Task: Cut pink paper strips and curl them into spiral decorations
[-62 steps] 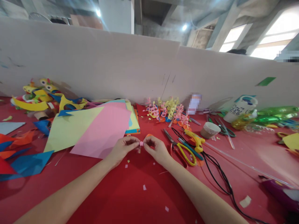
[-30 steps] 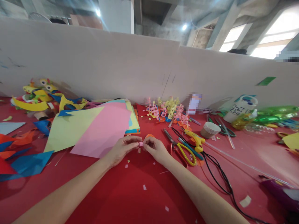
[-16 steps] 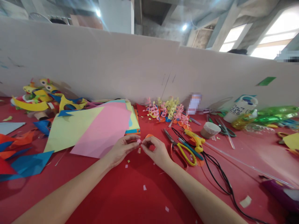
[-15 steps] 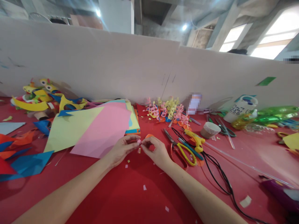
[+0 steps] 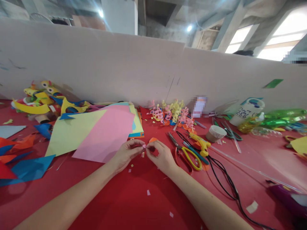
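Between my fingertips is a tiny pink paper piece [image 5: 144,146], too small to make out its shape. My left hand [image 5: 127,154] pinches it from the left. From the other side, my right hand [image 5: 161,156] has thumb and forefinger closed at its edge. An orange disc [image 5: 153,140] lies just behind my right fingers, partly hidden. Left of my hands, a pink sheet [image 5: 107,134] overlaps a pale yellow sheet [image 5: 72,131]. Scissors [image 5: 189,156] with red and yellow handles rest to the right of my right hand.
A yellow glue gun [image 5: 202,144] with a black cord lies at right, near a paper cup [image 5: 216,133]. Small pink and yellow curled paper models [image 5: 172,113] stand at the back before a white partition [image 5: 96,64]. Paper scraps dot the red table [image 5: 134,204].
The pink piece has shifted and turned slightly between my fingertips. Both hands stay in nearly the same place; the things on the table have not moved.
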{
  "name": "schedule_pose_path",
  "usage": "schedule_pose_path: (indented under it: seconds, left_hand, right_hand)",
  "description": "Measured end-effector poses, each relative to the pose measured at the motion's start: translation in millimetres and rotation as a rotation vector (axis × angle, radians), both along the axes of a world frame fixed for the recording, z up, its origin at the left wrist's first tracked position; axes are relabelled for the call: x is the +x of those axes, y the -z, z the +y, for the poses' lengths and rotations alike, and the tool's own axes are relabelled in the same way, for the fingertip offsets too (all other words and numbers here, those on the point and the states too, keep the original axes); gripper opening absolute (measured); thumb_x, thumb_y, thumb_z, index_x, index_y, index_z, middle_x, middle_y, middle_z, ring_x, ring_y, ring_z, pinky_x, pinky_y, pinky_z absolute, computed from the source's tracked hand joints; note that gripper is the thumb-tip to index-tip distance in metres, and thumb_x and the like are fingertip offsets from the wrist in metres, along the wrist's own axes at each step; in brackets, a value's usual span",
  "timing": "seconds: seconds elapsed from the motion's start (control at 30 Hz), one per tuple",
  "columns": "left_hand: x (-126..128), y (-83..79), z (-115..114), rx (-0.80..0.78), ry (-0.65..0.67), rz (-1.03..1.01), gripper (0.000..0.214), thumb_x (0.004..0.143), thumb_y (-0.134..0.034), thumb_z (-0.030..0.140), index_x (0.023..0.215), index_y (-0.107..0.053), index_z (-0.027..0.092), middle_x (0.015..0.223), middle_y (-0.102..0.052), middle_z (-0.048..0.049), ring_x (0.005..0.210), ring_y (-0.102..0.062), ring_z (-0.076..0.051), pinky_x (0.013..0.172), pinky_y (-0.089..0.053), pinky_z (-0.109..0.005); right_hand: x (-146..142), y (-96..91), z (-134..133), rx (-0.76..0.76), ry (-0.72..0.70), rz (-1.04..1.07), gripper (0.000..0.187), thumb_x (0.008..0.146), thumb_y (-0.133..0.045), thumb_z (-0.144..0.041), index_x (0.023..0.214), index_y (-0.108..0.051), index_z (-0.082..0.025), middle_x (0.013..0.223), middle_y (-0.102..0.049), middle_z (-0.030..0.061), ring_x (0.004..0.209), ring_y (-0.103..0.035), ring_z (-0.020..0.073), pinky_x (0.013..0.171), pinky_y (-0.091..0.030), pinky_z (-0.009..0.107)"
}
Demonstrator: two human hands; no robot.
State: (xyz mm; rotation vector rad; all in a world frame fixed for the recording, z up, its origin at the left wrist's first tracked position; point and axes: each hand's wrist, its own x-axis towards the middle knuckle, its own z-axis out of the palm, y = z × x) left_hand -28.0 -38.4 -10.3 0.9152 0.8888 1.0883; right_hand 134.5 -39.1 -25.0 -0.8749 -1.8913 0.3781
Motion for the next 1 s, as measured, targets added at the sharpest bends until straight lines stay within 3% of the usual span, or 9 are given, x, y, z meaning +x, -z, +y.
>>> schedule_pose_path:
  seconds: [0.27,0.5,0.73,1.0]
  left_hand:
    - [0.6,1.2,-0.6,0.092,0.004,0.075,0.02,0.061,-0.076,0.021,0.076,-0.064,0.016,0.072,-0.066,0.0019,0.062,-0.058,-0.01,0.065,-0.046,-0.025]
    - [1.4,2.1,-1.3,0.156,-0.026,0.189,0.016,0.063,-0.074,0.022,0.074,-0.064,0.016,0.073,-0.065,0.0008,0.068,-0.058,-0.012,0.07,-0.045,-0.026]
    - [2.3,3.5,-1.4,0.161,-0.035,0.16,0.025,0.062,-0.074,0.021,0.084,-0.064,0.019,0.082,-0.063,0.002,0.065,-0.058,-0.011,0.067,-0.046,-0.026]
    - [0.7,2.8,0.0,0.126,0.005,0.202,0.023,0.062,-0.074,0.023,0.082,-0.065,0.017,0.071,-0.066,0.0011,0.064,-0.059,-0.012,0.069,-0.046,-0.028]
  right_hand:
    - [0.4,0.4,-0.2,0.006,0.017,-0.001,0.009,0.077,-0.053,-0.011,0.078,-0.057,-0.019,0.071,-0.06,0.0017,0.065,-0.057,0.0133,0.064,-0.049,0.024]
    - [0.6,0.6,-0.7,0.003,0.028,0.002,0.01,0.076,-0.052,-0.011,0.078,-0.057,-0.02,0.071,-0.06,0.0016,0.064,-0.057,0.0133,0.063,-0.049,0.023]
    - [1.2,1.7,1.5,0.011,0.007,-0.005,0.01,0.077,-0.052,-0.011,0.081,-0.057,-0.019,0.071,-0.06,0.0018,0.064,-0.057,0.0136,0.063,-0.049,0.024]
    - [2.0,0.9,2.3,-0.013,-0.008,0.026,0.01,0.075,-0.052,-0.011,0.077,-0.057,-0.019,0.07,-0.06,0.0014,0.063,-0.056,0.0131,0.062,-0.048,0.023]
